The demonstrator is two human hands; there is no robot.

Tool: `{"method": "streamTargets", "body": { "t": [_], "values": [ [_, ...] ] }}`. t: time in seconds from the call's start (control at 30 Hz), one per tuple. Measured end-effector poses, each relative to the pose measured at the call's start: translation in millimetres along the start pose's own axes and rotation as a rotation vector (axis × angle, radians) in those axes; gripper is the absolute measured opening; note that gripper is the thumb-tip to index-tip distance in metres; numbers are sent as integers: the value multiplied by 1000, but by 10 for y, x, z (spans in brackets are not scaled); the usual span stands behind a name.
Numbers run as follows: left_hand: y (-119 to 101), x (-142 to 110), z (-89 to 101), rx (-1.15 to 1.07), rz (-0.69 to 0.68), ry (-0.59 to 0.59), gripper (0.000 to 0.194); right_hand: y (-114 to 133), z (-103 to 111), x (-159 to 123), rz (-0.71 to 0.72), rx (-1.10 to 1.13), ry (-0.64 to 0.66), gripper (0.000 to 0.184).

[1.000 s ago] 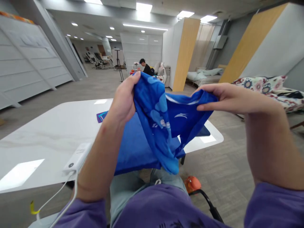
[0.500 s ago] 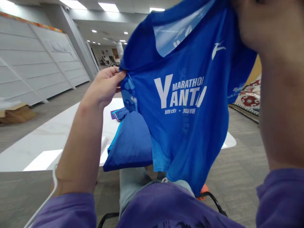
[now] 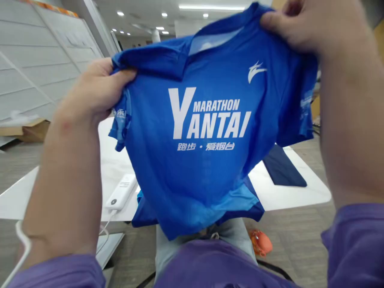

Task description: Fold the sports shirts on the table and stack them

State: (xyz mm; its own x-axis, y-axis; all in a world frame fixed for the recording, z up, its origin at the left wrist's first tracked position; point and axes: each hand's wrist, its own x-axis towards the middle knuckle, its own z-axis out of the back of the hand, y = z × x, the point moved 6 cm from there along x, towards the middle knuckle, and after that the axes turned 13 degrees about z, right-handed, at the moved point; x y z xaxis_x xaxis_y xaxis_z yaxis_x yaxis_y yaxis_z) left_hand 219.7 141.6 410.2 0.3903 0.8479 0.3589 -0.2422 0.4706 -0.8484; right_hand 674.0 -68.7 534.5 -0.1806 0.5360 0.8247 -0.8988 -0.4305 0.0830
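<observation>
A blue T-shirt (image 3: 207, 168) with white "Marathon Yantai" lettering hangs spread out in front of me. My left hand (image 3: 99, 86) pinches it at the shoulder on the left, thumb in front. On the other side, my right hand (image 3: 312, 24) grips the shirt's shoulder near the collar. The lower hem droops over more dark blue cloth (image 3: 255, 214) at the table's near edge; much of that cloth is hidden behind the shirt.
A white table (image 3: 300, 196) stands before me, with a white power bank (image 3: 121, 192) and its cable on the left. Folded dark navy cloth (image 3: 283, 166) lies on the right. An orange item (image 3: 260, 243) is below, and a cardboard box (image 3: 34, 130) sits at the far left.
The shirt has come lower and been stretched wider, so its lettering shows in full. My left hand has moved left; my right hand has come down a little. The view has turned slightly right.
</observation>
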Motion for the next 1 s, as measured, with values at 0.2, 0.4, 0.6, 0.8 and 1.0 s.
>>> {"method": "streamTargets", "body": {
  "t": [0.2, 0.4, 0.6, 0.8, 1.0],
  "values": [
    [2145, 1111, -574, 157, 407, 64, 76, -1309, -2123, -587, -275, -301, 422, 86],
    [3885, 1660, -1418, 515, 620, 68, 57, -2859, -4137, -1666, -500, -213, 683, 50],
    [4396, 2060, -1658, 694, 578, 15, 41, -3295, -4559, -2508, -664, -13, 881, 59],
    [3945, 1972, -1484, 807, 523, -93, 49, -3087, -4255, -2517, -630, -30, 731, 36],
    [2860, 591, -1856, 940, 229, 16, 58, -1977, -3730, -2383, -474, -329, 584, 56]
  ]
}}
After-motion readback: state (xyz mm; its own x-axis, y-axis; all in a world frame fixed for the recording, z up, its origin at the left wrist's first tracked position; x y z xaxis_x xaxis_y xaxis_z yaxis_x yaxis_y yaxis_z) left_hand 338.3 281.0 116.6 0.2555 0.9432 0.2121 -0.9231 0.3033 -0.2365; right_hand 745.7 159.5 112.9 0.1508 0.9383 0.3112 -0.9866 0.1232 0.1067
